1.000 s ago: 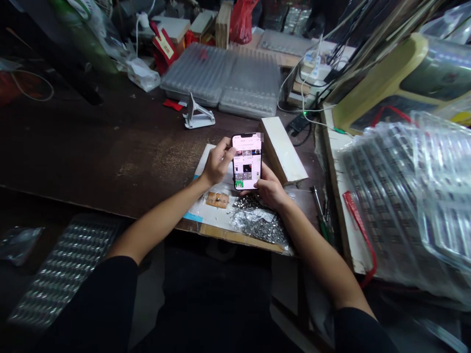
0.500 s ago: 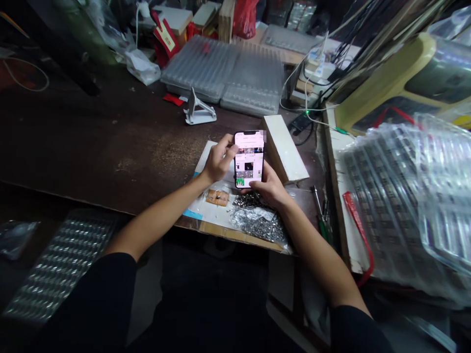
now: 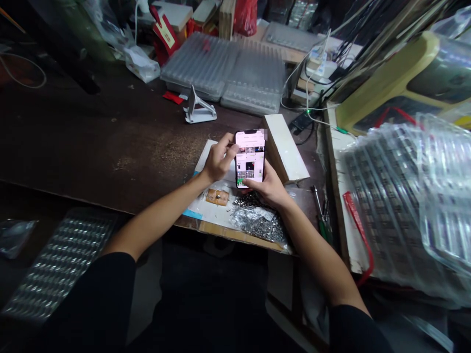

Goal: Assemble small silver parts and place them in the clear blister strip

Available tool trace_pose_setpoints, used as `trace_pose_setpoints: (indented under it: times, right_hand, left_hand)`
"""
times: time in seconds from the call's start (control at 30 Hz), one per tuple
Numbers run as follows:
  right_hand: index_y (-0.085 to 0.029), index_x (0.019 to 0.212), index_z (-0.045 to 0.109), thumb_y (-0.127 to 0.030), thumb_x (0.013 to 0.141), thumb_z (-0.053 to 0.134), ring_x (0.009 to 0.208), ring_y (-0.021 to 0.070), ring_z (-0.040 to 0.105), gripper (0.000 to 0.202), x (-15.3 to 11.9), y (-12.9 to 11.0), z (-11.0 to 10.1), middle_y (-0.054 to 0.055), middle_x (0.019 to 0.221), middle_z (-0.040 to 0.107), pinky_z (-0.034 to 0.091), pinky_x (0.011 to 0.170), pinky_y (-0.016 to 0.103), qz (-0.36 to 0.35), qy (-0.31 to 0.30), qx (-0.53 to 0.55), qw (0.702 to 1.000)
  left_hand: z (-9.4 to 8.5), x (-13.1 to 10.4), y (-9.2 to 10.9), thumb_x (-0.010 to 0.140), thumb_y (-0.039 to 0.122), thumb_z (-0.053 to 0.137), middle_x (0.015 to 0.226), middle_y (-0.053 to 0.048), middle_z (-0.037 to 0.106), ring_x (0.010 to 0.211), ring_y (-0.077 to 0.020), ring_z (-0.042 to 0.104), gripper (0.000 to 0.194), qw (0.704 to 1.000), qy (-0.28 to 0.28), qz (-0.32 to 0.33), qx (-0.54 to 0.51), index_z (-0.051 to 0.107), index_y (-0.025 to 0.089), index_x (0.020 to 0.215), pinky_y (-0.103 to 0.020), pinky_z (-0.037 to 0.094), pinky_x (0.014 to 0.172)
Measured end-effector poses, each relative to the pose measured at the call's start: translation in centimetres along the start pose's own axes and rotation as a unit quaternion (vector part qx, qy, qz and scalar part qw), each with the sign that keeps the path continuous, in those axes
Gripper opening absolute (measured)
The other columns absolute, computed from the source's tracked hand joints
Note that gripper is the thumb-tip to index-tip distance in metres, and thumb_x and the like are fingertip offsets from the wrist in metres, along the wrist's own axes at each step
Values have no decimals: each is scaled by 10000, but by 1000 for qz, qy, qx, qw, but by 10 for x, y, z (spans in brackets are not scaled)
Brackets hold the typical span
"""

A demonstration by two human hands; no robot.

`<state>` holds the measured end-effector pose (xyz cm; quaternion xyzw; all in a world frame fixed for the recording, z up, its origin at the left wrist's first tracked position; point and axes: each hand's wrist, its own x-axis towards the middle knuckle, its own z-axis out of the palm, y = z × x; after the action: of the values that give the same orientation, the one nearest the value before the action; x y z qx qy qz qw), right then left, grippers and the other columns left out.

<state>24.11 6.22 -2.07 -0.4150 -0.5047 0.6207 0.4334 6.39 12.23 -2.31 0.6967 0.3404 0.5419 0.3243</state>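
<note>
A smartphone (image 3: 250,159) with a lit, mostly pink-white screen is held upright above the bench. My left hand (image 3: 220,158) grips its left edge, thumb against the upper side of the screen. Around the lower right corner my right hand (image 3: 268,185) is closed, its thumb lying over the bottom of the screen. Below the phone is a white board (image 3: 187,223) with blue tape. On it lie a small brown block (image 3: 217,197) and a clear plastic bag of small shiny metal parts (image 3: 259,224); more loose metal parts are partly hidden by my right hand.
A white-topped long box (image 3: 287,147) lies right of the phone. Beyond stand a white phone stand (image 3: 199,109) and clear ribbed plastic trays (image 3: 253,76). A screwdriver (image 3: 321,213) lies at right, near stacked clear trays (image 3: 382,196). Cables and a power adapter (image 3: 302,121) are behind.
My right thumb has slid left across the bottom of the phone's screen. Both hands keep their hold on the phone, and the rest looks the same.
</note>
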Motion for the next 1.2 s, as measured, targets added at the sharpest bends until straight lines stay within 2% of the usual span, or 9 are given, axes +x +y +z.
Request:
trace_pose_setpoints:
  times: [0.13, 0.23, 0.3, 0.5, 0.63, 0.9, 1.2]
  right_hand:
    - [-267, 1323, 492, -238, 659, 813, 923, 236, 657, 738, -2, -1, -1, 78, 1232, 648, 641, 641, 342, 11, -17, 31, 999]
    - [-274, 1416, 433, -184, 630, 736, 1061, 279, 652, 847, -3, -1, -1, 96, 1417, 564, 648, 728, 373, 23, -45, 95, 994]
    - [-277, 1453, 410, -158, 605, 702, 1092, 292, 648, 905, -3, -2, -1, 97, 1461, 535, 646, 737, 373, 26, -54, 112, 992]
    - [-273, 1478, 401, -131, 597, 689, 1118, 306, 646, 938, -3, -4, 1, 101, 1459, 545, 650, 750, 392, 32, -60, 109, 992]
    - [-263, 1455, 416, -126, 586, 685, 1071, 289, 667, 920, -3, -3, 0, 103, 1442, 553, 646, 701, 356, 32, -58, 118, 991]
    - [-244, 1461, 412, -144, 593, 663, 1084, 294, 667, 909, -3, 0, -2, 105, 1361, 601, 655, 703, 367, 20, -63, 121, 991]
    - [-222, 1404, 449, -120, 566, 661, 1060, 280, 662, 870, -4, -5, 1, 120, 1390, 587, 654, 660, 325, 37, -36, 130, 990]
  left_hand:
    - [-1, 0, -1, 974, 574, 466, 773, -43, 679, 661, -169, 603, 408, 1000, 0, -1, -2, 603, 190, 961, -304, 429, 586]
    - [-1, 1, -2, 978, 579, 452, 829, -55, 699, 685, -170, 614, 433, 1000, 2, 2, -4, 621, 180, 995, -302, 436, 596]
    - [-1, 1, -3, 979, 581, 448, 845, -61, 703, 692, -171, 616, 444, 1000, 5, 5, -4, 629, 176, 1005, -302, 437, 598]
    - [0, 1, -3, 977, 590, 454, 831, -64, 699, 686, -176, 608, 450, 1000, 7, 1, -10, 636, 180, 1009, -307, 432, 597]
    - [0, 1, -2, 976, 588, 458, 818, -63, 687, 671, -173, 597, 443, 1000, 10, -2, -14, 635, 182, 987, -311, 433, 597]
    - [0, 0, -6, 975, 601, 457, 692, -22, 590, 605, -157, 544, 445, 1000, 1, -6, -24, 626, 190, 967, -308, 408, 567]
    - [2, 0, -4, 982, 604, 440, 634, 7, 495, 558, -140, 486, 435, 1000, 2, -2, -31, 586, 196, 945, -293, 371, 531]
